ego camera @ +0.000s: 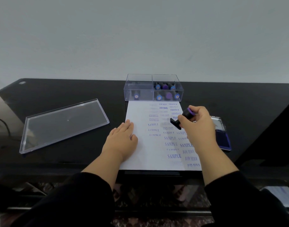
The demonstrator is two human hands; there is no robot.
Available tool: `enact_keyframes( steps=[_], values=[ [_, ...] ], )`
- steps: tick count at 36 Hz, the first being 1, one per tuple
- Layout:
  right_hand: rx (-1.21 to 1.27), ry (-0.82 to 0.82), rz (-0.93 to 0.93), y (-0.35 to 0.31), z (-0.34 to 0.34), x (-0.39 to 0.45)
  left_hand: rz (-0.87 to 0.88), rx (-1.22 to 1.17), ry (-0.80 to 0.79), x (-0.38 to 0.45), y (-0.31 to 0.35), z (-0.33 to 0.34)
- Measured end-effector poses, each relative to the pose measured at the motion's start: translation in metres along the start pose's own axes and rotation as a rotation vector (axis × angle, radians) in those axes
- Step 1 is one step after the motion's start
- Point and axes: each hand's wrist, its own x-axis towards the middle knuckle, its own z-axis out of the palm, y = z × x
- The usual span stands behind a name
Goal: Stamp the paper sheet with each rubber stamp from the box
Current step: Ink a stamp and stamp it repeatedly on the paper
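The right hand [197, 126] grips a rubber stamp [183, 117], fingers curled round its black handle; the stamp is tilted, long axis running from the purple cap at upper right down-left to the base, which hangs just over the paper sheet [145, 145] amid rows of prints (SAMPLE, AIR MAIL, FRAGILE). The left hand [122, 138] lies flat, fingers straight and together, on the sheet's left edge. The box [152, 87] with more stamps touches the sheet's far edge; the ink pad [223, 138] lies right on the desk [75, 89].
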Motion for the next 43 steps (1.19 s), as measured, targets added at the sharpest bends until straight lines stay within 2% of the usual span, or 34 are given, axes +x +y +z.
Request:
enact_keyframes(
  steps=[33, 39, 43],
  values=[
    [-0.054, 0.039, 0.026, 0.003, -0.013, -0.001, 0.005, 0.013, -0.012, 0.002, -0.002, 0.001],
    [-0.162, 0.068, 0.0, 0.001, -0.031, -0.002, 0.005, 0.013, -0.005, 0.003, -0.003, 0.002],
    [-0.33, 0.113, 0.002, 0.004, -0.046, -0.002, 0.008, 0.012, 0.007, 0.003, -0.003, 0.003]
  ],
)
